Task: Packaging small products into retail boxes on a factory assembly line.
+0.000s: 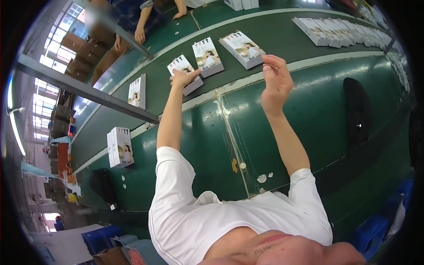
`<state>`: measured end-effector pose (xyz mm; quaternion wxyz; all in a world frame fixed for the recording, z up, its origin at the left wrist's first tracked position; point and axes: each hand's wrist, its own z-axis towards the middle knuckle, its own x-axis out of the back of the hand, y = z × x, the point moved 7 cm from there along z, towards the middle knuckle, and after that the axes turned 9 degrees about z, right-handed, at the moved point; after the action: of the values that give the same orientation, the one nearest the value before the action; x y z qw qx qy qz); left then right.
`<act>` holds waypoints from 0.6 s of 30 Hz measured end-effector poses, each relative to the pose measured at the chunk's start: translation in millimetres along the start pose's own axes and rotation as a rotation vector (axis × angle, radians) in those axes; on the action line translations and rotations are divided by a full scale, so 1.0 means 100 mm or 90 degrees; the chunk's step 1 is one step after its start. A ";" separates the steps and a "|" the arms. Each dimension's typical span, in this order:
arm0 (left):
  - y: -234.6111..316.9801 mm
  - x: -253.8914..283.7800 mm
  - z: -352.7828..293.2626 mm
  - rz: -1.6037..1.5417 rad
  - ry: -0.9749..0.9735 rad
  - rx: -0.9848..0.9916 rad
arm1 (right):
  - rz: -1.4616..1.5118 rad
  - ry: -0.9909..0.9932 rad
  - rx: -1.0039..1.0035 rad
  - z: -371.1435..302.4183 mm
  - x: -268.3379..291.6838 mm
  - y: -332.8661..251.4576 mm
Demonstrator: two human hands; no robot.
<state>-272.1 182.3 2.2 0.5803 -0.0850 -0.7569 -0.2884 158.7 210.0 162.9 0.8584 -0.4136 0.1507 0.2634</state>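
Observation:
My left hand (183, 78) spans a white carton (192, 87) on the green conveyor belt (154, 70), its thumb at one edge and its fingers at the other. Just right of that carton lies a second one (207, 56), printed with a picture of a person. My right hand (277, 84) is raised, fingers bent and slightly apart from the thumb, with nothing visible in it. Its fingertips are close to the corner of a third carton (243, 49); whether they touch it I cannot tell.
Another carton (137, 92) lies farther left on the belt, beyond a metal post (88, 90). A small stack of cartons (120, 147) stands on the green table (203, 145). A long row of cartons (340, 32) lies at right. Across the belt, a co-worker's hand (139, 34) shows.

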 end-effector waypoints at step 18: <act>0.27 0.76 -2.27 -0.278 0.477 -0.399 | -0.004 -0.110 -0.134 -0.39 -0.33 0.35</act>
<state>-95.5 67.4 118.3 0.6840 0.0140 -0.3756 -0.6252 110.0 186.4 132.7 0.8208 -0.4777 0.0464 0.3097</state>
